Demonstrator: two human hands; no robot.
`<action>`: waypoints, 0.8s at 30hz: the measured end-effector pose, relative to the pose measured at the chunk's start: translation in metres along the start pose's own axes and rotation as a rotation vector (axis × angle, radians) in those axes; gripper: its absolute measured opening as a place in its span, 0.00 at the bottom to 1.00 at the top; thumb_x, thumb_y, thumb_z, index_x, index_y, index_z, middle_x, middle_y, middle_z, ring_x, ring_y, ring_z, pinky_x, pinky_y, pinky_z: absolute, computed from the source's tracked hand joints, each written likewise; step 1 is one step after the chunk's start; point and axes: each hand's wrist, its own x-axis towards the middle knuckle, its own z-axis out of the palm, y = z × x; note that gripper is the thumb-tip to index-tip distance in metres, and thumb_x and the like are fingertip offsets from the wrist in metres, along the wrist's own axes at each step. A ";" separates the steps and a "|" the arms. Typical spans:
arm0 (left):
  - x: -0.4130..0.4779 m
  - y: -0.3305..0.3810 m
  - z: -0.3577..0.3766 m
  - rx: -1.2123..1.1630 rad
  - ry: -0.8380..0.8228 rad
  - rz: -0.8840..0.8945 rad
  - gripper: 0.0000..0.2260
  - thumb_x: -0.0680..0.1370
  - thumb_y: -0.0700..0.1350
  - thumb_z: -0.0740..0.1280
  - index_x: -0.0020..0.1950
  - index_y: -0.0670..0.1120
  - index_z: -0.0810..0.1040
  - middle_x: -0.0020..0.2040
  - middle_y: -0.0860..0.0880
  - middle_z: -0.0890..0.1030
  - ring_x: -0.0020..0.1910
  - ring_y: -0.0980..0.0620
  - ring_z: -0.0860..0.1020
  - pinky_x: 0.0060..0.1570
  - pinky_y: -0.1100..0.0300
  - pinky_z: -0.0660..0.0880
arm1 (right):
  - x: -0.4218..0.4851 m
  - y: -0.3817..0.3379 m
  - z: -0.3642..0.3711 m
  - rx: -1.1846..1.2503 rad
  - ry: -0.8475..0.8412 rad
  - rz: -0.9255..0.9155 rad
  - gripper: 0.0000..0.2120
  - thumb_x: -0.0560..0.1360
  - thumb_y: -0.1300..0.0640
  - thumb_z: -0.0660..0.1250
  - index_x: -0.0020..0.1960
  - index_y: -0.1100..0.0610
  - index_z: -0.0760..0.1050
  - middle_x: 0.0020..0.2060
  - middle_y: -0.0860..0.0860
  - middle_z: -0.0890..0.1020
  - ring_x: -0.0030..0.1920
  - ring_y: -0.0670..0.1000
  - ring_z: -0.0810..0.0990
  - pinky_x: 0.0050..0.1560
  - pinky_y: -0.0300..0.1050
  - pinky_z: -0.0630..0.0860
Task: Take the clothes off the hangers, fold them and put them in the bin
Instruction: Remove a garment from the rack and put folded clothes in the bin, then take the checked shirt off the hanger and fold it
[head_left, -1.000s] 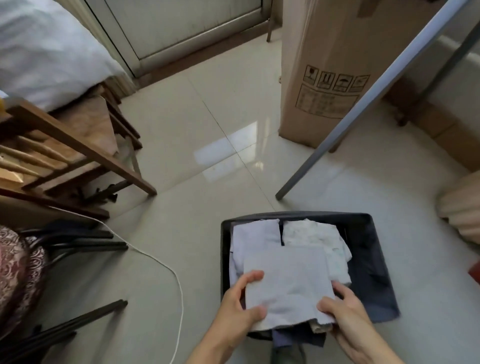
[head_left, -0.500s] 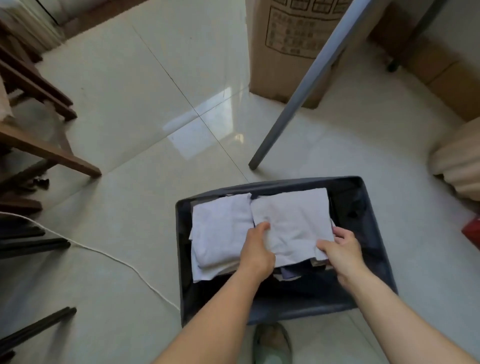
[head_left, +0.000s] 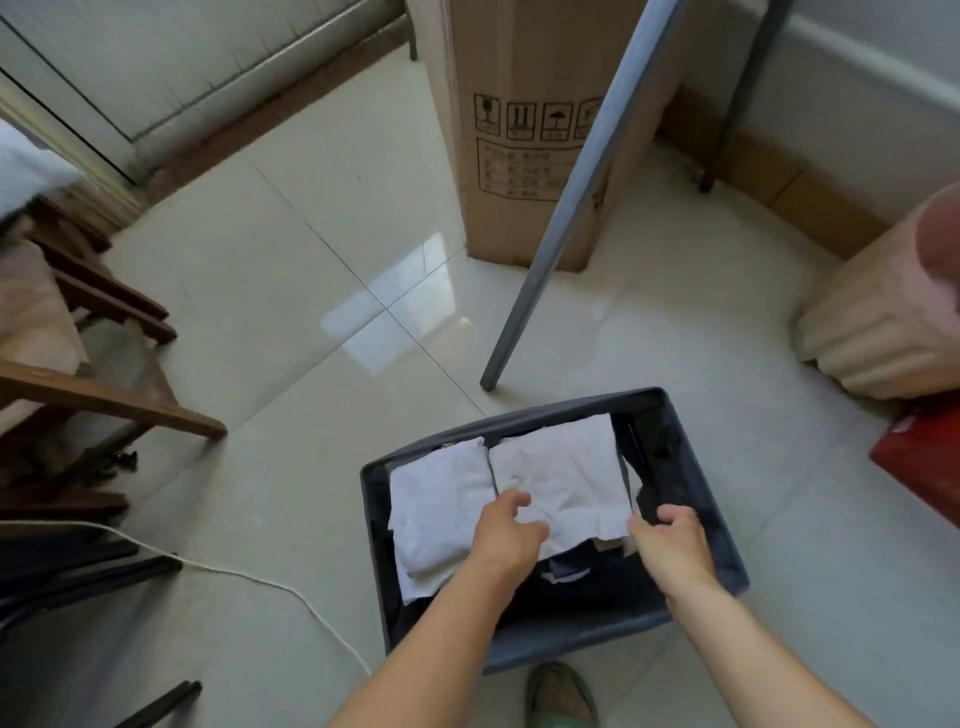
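Observation:
A dark grey fabric bin (head_left: 374, 483) stands on the floor in front of me. Inside it, a folded white garment (head_left: 441, 504) lies on the left. A second folded white garment (head_left: 566, 478) lies flat beside it on top of dark clothes (head_left: 576, 571). My left hand (head_left: 506, 532) rests on that garment's near left corner, thumb lifted and fingers loosely curled. My right hand (head_left: 670, 540) pinches its near right corner, fingers curled. No hangers are in sight.
A grey metal pole (head_left: 561, 218) slants to the floor just beyond the bin, before a tall cardboard box (head_left: 524, 130). Wooden furniture (head_left: 93, 395) and a white cord (head_left: 234, 571) lie left. A beige roll (head_left: 878, 322) and a red thing (head_left: 924, 467) sit right. My shoe (head_left: 561, 696) is below the bin.
The folded white garment went from above the bin's near edge down into the bin beside the other white one. My left hand's grip on it has loosened.

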 end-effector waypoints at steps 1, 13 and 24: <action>-0.017 0.003 -0.001 -0.069 -0.026 -0.016 0.17 0.80 0.40 0.64 0.69 0.48 0.70 0.65 0.49 0.71 0.52 0.53 0.76 0.52 0.61 0.76 | -0.012 -0.001 -0.003 0.012 -0.010 0.011 0.21 0.75 0.60 0.68 0.66 0.65 0.70 0.56 0.60 0.78 0.56 0.62 0.77 0.53 0.51 0.73; -0.258 0.038 -0.046 -0.616 -0.068 -0.011 0.08 0.80 0.35 0.63 0.58 0.40 0.76 0.40 0.44 0.81 0.34 0.49 0.76 0.31 0.62 0.72 | -0.228 -0.046 -0.100 0.449 -0.297 -0.072 0.05 0.80 0.62 0.63 0.54 0.61 0.76 0.41 0.60 0.82 0.35 0.55 0.80 0.33 0.44 0.73; -0.468 0.075 -0.071 -0.739 -0.126 0.299 0.08 0.82 0.42 0.63 0.58 0.45 0.78 0.49 0.46 0.86 0.48 0.47 0.84 0.49 0.54 0.80 | -0.445 -0.066 -0.206 0.717 -0.282 -0.308 0.05 0.80 0.60 0.61 0.52 0.57 0.76 0.42 0.56 0.83 0.37 0.52 0.80 0.38 0.43 0.75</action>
